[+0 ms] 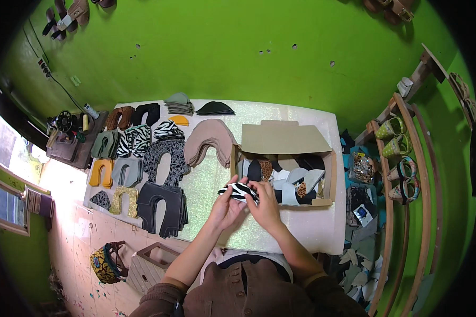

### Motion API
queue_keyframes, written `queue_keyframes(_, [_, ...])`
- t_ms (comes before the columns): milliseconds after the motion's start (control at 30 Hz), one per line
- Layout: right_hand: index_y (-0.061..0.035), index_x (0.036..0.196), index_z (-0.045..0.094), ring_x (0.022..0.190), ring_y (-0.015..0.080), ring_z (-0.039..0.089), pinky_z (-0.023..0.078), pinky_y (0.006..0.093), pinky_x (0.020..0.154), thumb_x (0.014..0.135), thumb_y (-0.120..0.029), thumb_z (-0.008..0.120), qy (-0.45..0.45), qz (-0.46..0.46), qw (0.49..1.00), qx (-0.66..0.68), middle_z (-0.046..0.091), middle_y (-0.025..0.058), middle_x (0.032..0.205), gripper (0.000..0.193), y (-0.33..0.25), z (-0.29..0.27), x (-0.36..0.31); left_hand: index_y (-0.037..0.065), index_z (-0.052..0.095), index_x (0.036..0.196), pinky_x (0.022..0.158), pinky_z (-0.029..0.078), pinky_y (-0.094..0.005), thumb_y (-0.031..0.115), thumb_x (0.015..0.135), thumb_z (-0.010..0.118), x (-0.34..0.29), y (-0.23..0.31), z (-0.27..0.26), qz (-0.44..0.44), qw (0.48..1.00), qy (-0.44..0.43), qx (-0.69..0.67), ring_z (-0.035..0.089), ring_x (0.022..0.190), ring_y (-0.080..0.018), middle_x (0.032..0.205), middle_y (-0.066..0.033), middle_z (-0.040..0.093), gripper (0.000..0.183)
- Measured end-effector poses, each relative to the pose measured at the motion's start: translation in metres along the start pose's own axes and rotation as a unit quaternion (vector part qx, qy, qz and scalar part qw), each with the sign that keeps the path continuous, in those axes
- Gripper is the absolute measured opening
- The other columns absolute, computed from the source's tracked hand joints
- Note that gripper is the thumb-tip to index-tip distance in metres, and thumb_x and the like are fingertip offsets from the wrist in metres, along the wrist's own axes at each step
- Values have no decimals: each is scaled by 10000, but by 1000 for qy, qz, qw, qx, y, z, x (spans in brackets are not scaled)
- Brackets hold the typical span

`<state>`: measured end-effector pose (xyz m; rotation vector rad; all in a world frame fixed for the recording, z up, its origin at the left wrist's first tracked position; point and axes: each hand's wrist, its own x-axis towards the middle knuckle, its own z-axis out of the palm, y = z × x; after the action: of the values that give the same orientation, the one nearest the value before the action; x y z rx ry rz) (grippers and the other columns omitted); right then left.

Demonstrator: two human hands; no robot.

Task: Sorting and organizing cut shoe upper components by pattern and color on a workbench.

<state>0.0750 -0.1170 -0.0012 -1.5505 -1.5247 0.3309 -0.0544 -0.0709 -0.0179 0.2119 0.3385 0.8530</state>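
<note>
Both hands are pinching one zebra-print piece between them, just above the glittery table top near its front edge. I'm closing my left hand on the piece's left end, thumb on top, fingers curled under. I'm gripping the right end with my right hand, fingers pressed down over the pattern. The piece is sitting at about 6 o'clock of the table, touching the left front corner of the cardboard box.

Going left to right: a black sewing machine is standing at 9 o'clock, off the table's left edge, with thread spools just beside it. Rows of cut shoe-upper stacks are lying on the left half of the table: brown, black, green, zebra, yellow, grey, gold glitter, and a dark grey stack at 7 o'clock of my left hand, near it but apart. A beige stack is lying at 12 o'clock of my hands, just beside the box. The box is standing open at 2 o'clock, flap up, holding mixed black, grey and patterned pieces. At 3 o'clock, well apart, wooden racks are holding green shoes. A patterned bag is lying on the floor at 8 o'clock.
</note>
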Motion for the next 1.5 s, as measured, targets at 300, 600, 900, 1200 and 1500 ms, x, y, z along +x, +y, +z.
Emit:
queue_keyframes(300, [-56,1074,540,772,242,504,358,350,734,779,-154,589,-7,-35,997,-72,550,69,814,314,-29,27,-3,108,293,1310,973,382,-398,216,954,296,-17,35,-22,37,999,28,-26,421,1172,-236,1342,-88,359,372])
queue_keyframes(600, [-69,1033,547,795,284,521,370,372,757,788,-114,571,-24,-7,999,-30,573,104,853,250,-63,84,9,63,339,1283,965,388,-350,178,952,331,-39,103,-35,-6,993,71,91,456,1139,-215,1296,-107,417,352])
queue_keyframes(900, [-102,996,584,785,274,511,386,372,729,772,-86,566,-29,14,998,-57,531,81,776,226,-80,125,26,-10,510,1037,781,445,-232,224,936,416,-68,159,-69,-2,899,110,423,585,867,-131,948,-88,610,272])
queue_keyframes(1200, [-72,1029,581,823,276,550,435,332,722,778,-35,540,-41,66,995,64,574,124,879,256,-92,188,33,-7,509,1023,731,442,-217,167,919,452,-82,223,-110,16,882,154,446,540,765,-95,861,-62,600,211])
queue_keyframes(1500, [-34,994,592,704,106,525,435,225,659,781,-1,560,-38,162,962,218,591,57,825,219,-64,229,61,-57,480,1084,752,449,-229,124,910,451,-55,260,-140,60,830,113,542,576,792,-119,882,-100,632,252])
